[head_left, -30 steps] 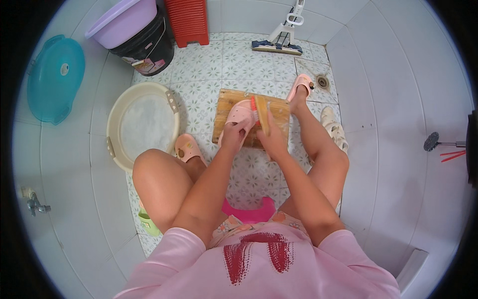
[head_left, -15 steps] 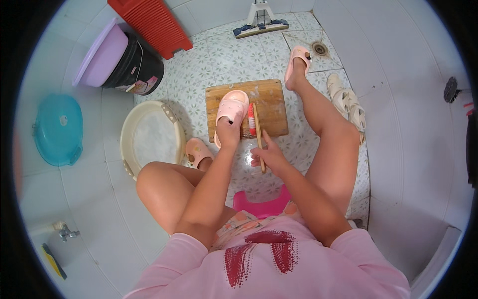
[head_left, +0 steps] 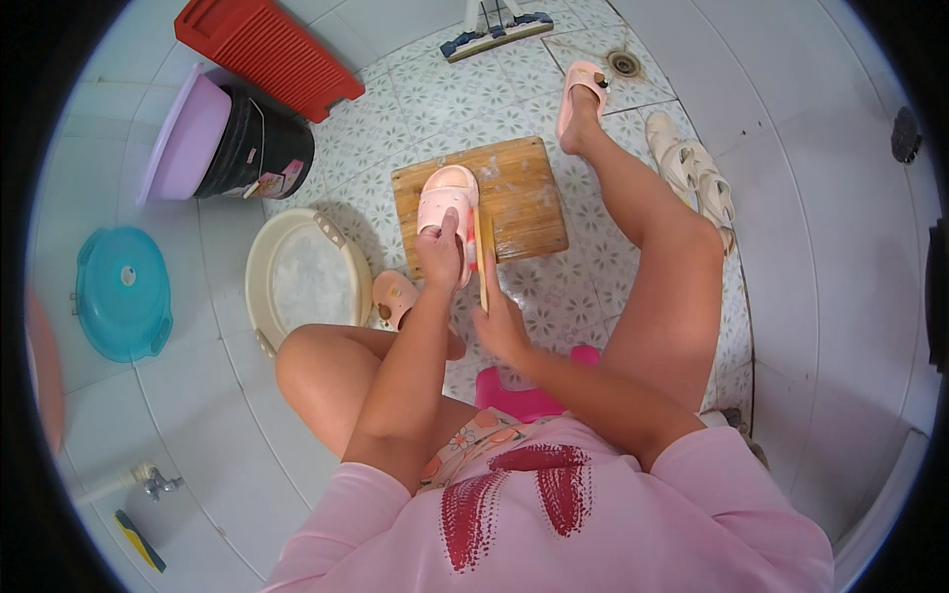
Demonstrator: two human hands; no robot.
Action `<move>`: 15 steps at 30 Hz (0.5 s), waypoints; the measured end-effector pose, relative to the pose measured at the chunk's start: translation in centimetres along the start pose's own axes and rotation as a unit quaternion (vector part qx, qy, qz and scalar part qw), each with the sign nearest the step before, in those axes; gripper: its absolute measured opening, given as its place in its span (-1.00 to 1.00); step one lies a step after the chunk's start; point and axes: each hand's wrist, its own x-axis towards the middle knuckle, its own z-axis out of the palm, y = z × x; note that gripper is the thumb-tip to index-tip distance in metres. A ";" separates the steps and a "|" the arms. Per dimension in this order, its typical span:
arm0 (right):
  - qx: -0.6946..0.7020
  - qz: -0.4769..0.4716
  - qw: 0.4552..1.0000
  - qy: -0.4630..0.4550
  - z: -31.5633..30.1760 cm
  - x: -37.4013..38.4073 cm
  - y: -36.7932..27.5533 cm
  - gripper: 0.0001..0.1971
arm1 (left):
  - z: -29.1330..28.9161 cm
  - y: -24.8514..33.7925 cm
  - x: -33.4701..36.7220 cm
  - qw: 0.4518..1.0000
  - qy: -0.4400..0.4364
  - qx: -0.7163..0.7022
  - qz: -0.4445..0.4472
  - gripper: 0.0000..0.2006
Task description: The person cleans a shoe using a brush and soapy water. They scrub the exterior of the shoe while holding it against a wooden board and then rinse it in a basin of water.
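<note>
A pink slide slipper [head_left: 448,205] is in my left hand [head_left: 439,253], whose thumb lies along the strap opening. The slipper is over the left part of a wet, scuffed wooden board [head_left: 524,198]. My right hand [head_left: 502,321] is closed round the handle of a wooden scrub brush [head_left: 484,252]. Its red bristles, partly hidden, are against the slipper's right side. My feet wear two more pink slippers, one [head_left: 393,295] beside the basin and one [head_left: 570,97] stretched out toward the drain.
A cream basin [head_left: 255,296] sits at the left. Behind it are a black bucket [head_left: 282,138], a purple basin [head_left: 170,148] and a red ridged washboard [head_left: 267,59]. White sandals [head_left: 682,168] lie along the right wall. A mop head [head_left: 499,35] and floor drain [head_left: 624,63] are farther off.
The brush has moved left from beside the slipper to press against its right side, more upright now. My right hand has followed it inward. The whole view has turned slightly.
</note>
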 end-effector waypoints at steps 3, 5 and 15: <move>-0.025 0.011 0.999 0.032 -0.7 4.7 -0.8 -0.11 | 0.1 0.0 -0.2 0.999 0.010 0.021 0.035 -0.55; -0.047 0.022 0.998 0.042 -1.3 5.4 -0.9 -0.12 | 0.0 -0.4 0.1 0.997 0.019 0.057 0.056 -0.55; 0.003 0.010 1.000 -0.002 -0.5 -1.4 -0.8 -0.15 | -0.1 -0.6 0.6 0.999 -0.003 -0.026 0.032 -0.49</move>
